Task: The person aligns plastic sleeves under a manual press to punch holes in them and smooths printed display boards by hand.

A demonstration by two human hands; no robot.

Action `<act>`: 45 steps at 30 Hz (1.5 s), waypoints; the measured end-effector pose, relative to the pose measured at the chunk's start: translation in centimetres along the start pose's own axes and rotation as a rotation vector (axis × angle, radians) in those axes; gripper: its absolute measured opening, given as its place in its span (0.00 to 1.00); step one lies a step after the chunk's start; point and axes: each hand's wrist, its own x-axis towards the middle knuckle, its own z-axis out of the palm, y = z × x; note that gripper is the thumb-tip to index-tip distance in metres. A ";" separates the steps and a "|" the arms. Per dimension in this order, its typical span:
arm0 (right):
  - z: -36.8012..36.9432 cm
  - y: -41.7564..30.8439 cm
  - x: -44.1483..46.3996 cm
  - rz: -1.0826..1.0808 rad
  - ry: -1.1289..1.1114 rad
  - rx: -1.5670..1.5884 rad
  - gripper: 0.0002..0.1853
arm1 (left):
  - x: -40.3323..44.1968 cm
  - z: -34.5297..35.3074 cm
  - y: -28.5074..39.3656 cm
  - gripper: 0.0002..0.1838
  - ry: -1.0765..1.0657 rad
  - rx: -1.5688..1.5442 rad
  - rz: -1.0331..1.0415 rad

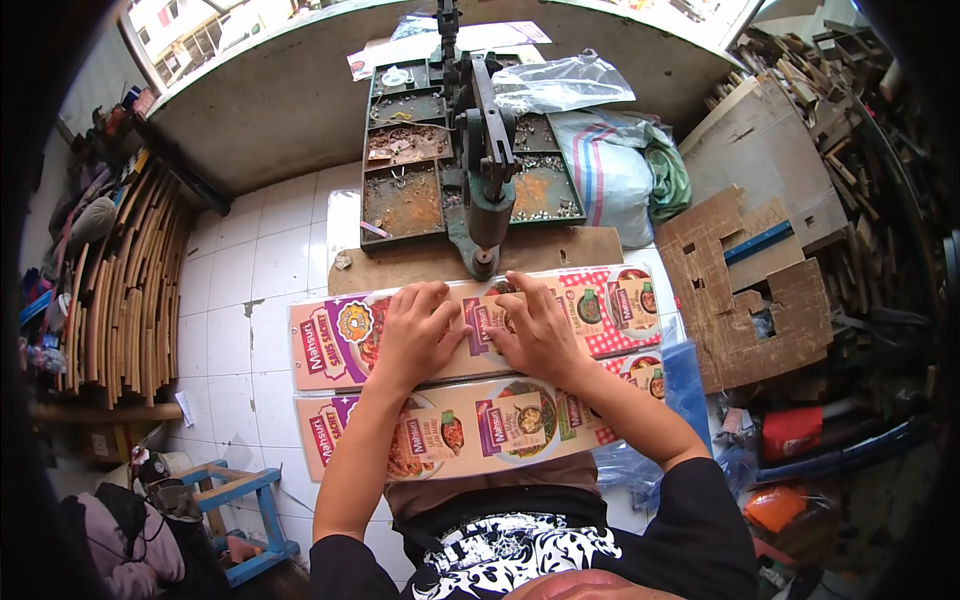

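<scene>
My left hand (pixel 418 332) lies palm down on a long printed Mahsuri sheet (pixel 330 345), fingers slightly bent and apart. To its right, my right hand (pixel 536 328) rests on the same sheet, its fingers spread and pointing toward the press. The sheet's far edge meets the foot of a dark green hand press (pixel 488 215), close to my right fingertips. Nearer my body lies a second printed panel (pixel 465 440) with matching pictures; whether the two are joined I cannot tell. Neither hand grips anything visible.
Divided metal trays (pixel 405 200) with small metal pieces flank the press on a brown board (pixel 390 265). A white striped sack (pixel 605 170) stands behind right. Cut wooden boards (pixel 745 290) lie right; stacked panels (pixel 125 290) and a blue wooden stool (pixel 262 510) are left.
</scene>
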 end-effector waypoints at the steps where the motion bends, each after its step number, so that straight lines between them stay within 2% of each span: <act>1: -0.2 -0.1 0.0 0.000 -0.001 -0.001 0.23 | 0.0 0.0 0.0 0.15 0.002 -0.006 -0.006; 4: -0.3 0.0 0.2 -0.084 0.076 -0.054 0.24 | 0.0 0.0 -0.1 0.16 0.004 -0.014 -0.008; 6: 0.1 0.5 0.1 -0.102 -0.137 -0.009 0.27 | 0.0 0.0 -0.1 0.16 0.005 -0.017 -0.003; 11: 0.2 0.4 0.0 -0.091 -0.054 0.030 0.29 | 0.1 -0.1 -0.1 0.28 0.003 -0.035 -0.018; 12: 0.2 0.4 -0.1 -0.084 0.003 0.048 0.29 | -0.1 -0.1 -0.1 0.28 0.004 -0.036 -0.020; 15: 0.0 0.5 0.0 -0.109 -0.014 0.055 0.28 | 0.0 0.0 -0.2 0.31 -0.001 -0.030 -0.016; 17: 0.0 0.4 0.2 -0.111 -0.068 0.033 0.28 | 0.0 -0.1 0.1 0.24 0.035 -0.065 -0.050; 18: -0.1 0.4 0.3 -0.115 -0.121 0.012 0.28 | -0.1 0.0 0.0 0.24 0.036 -0.065 -0.050; 20: -0.3 0.1 0.4 -0.089 -0.088 0.010 0.28 | -0.1 0.0 -0.4 0.18 -0.012 -0.009 0.007; 23: -0.5 -0.3 0.2 -0.069 -0.014 -0.002 0.27 | 0.0 0.1 -0.2 0.14 0.006 -0.022 -0.015; 25: -0.5 -0.2 0.2 -0.078 0.030 -0.015 0.27 | 0.0 0.1 -0.2 0.14 0.006 -0.020 -0.013; 28: -0.2 0.4 0.3 -0.134 -0.088 -0.012 0.27 | -0.1 0.0 -0.1 0.14 -0.002 -0.024 -0.019; 31: -0.1 0.2 0.3 -0.111 -0.056 0.013 0.25 | 0.1 0.0 0.1 0.14 0.003 -0.041 -0.052; 33: -0.1 0.0 0.3 -0.078 0.076 0.109 0.17 | 0.1 -0.1 0.0 0.14 0.015 -0.051 -0.076; 34: -0.2 0.0 0.4 -0.078 0.073 0.109 0.17 | 0.1 0.0 -0.1 0.14 0.005 -0.030 -0.041; 36: -0.4 -0.1 0.7 -0.076 -0.093 0.000 0.13 | 0.2 0.0 -0.3 0.14 -0.015 -0.019 -0.019; 40: -0.1 0.0 0.6 -0.060 -0.072 0.018 0.10 | 0.0 0.1 -0.4 0.14 0.000 -0.007 0.012; 43: -0.7 0.6 0.6 0.001 -0.124 0.128 0.08 | -0.1 0.3 -0.6 0.13 0.011 0.005 0.029; 45: -2.6 0.8 0.8 0.028 -0.278 0.215 0.09 | -0.3 0.4 -0.6 0.12 0.030 0.013 0.039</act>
